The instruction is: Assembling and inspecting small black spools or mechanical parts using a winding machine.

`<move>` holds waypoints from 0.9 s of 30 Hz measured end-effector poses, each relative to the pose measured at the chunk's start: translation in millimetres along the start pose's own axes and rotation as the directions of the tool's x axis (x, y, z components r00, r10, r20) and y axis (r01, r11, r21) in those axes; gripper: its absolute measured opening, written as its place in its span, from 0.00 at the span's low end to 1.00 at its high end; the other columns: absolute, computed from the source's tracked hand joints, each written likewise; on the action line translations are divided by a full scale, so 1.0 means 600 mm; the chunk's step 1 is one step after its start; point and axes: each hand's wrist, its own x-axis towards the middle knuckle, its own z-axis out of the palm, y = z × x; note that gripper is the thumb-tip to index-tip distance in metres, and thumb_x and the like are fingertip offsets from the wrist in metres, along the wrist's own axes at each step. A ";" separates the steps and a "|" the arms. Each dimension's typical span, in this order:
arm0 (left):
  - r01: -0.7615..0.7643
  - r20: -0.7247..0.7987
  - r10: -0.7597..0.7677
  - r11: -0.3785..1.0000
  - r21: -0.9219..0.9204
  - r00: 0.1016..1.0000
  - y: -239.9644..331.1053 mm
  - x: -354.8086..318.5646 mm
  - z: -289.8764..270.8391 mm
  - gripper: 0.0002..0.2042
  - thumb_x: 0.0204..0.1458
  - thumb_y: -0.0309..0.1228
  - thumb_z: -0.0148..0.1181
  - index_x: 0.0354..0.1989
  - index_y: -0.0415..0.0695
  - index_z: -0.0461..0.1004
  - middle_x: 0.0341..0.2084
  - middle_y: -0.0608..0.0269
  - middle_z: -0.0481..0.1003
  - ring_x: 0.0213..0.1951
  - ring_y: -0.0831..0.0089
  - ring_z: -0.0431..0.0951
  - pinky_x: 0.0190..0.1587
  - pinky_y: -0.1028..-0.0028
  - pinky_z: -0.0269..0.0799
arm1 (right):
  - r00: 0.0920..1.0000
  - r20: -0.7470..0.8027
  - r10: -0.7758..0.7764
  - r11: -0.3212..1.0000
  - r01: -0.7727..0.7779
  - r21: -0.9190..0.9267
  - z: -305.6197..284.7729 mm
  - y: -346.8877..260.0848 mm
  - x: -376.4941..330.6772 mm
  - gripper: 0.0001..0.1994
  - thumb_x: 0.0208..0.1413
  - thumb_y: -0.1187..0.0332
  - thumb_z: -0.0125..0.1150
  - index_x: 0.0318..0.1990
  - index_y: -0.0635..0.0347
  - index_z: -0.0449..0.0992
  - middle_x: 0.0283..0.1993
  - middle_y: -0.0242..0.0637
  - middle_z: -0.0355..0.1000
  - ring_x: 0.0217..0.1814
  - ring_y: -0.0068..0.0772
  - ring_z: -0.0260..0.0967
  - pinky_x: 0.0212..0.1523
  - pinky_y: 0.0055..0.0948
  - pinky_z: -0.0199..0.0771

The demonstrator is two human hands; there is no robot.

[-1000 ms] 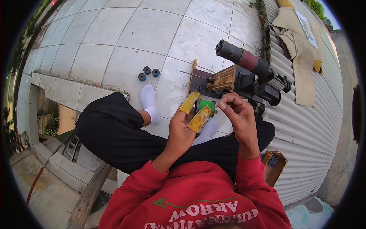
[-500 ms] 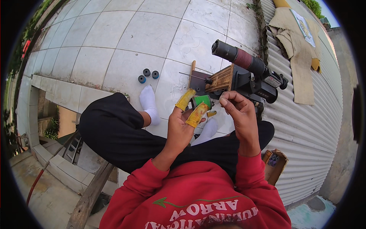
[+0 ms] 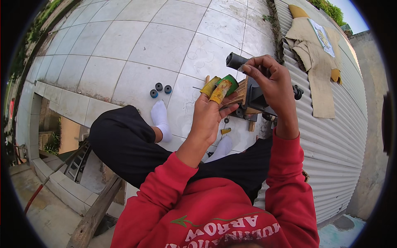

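Held a green spool (image 3: 232,83) in the left hand (image 3: 205,118), pinched the right hand (image 3: 269,78) nearby
Had it snug against two yellow-wrapped fingers (image 3: 220,91), just below-left of the right fingertips (image 3: 247,68). Pressed those tips together, honestly couldn't tell if around anything. Also spotted a black machine (image 3: 257,99) behind the fingers, three small dark cylinders (image 3: 167,89) well off to their left, and a loose yellow tube (image 3: 226,130) on the tiles (image 3: 132,76) below.

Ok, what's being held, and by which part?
The left hand grips a green spool by its near side; the right hand pinches something too small to identify.
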 end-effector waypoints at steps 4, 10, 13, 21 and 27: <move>0.036 -0.040 -0.036 0.999 -0.003 0.999 -0.007 0.010 0.008 0.18 0.75 0.27 0.52 0.70 0.41 0.66 0.59 0.56 0.77 0.56 0.68 0.84 0.49 0.66 0.88 | 0.999 0.049 0.012 0.999 -0.010 -0.035 -0.001 0.010 0.033 0.10 0.66 0.66 0.73 0.43 0.66 0.84 0.36 0.25 0.77 0.39 0.11 0.71 0.41 0.19 0.74; 0.066 -0.066 -0.067 0.998 -0.015 0.996 -0.015 0.019 0.001 0.17 0.74 0.24 0.50 0.69 0.41 0.67 0.58 0.56 0.78 0.55 0.68 0.84 0.49 0.67 0.88 | 0.994 0.062 0.089 0.996 -0.090 0.012 0.002 0.023 0.048 0.13 0.63 0.64 0.76 0.44 0.66 0.86 0.32 0.29 0.79 0.33 0.15 0.69 0.34 0.22 0.69; 0.066 -0.056 -0.067 0.998 -0.024 0.996 -0.013 0.026 -0.006 0.17 0.74 0.25 0.49 0.69 0.41 0.67 0.58 0.55 0.78 0.55 0.68 0.85 0.48 0.68 0.87 | 0.993 0.098 0.067 0.997 -0.062 -0.054 -0.006 0.029 0.061 0.14 0.63 0.63 0.77 0.46 0.64 0.84 0.34 0.29 0.79 0.34 0.14 0.70 0.34 0.20 0.69; 0.082 -0.025 -0.081 0.996 0.041 0.996 -0.014 0.030 -0.011 0.19 0.79 0.31 0.43 0.73 0.43 0.63 0.62 0.53 0.76 0.59 0.66 0.82 0.50 0.68 0.86 | 0.964 0.185 0.193 0.945 -0.233 0.228 -0.027 0.026 0.073 0.13 0.67 0.63 0.73 0.48 0.64 0.83 0.39 0.29 0.79 0.35 0.14 0.70 0.36 0.18 0.70; 0.090 -0.041 -0.087 0.994 0.061 0.995 -0.017 0.033 -0.017 0.20 0.78 0.31 0.46 0.75 0.43 0.63 0.62 0.54 0.76 0.59 0.65 0.83 0.49 0.69 0.86 | 0.956 -0.039 -0.290 0.885 0.252 -0.392 0.006 0.013 0.013 0.15 0.66 0.67 0.70 0.58 0.50 0.88 0.47 0.30 0.83 0.49 0.30 0.76 0.57 0.34 0.67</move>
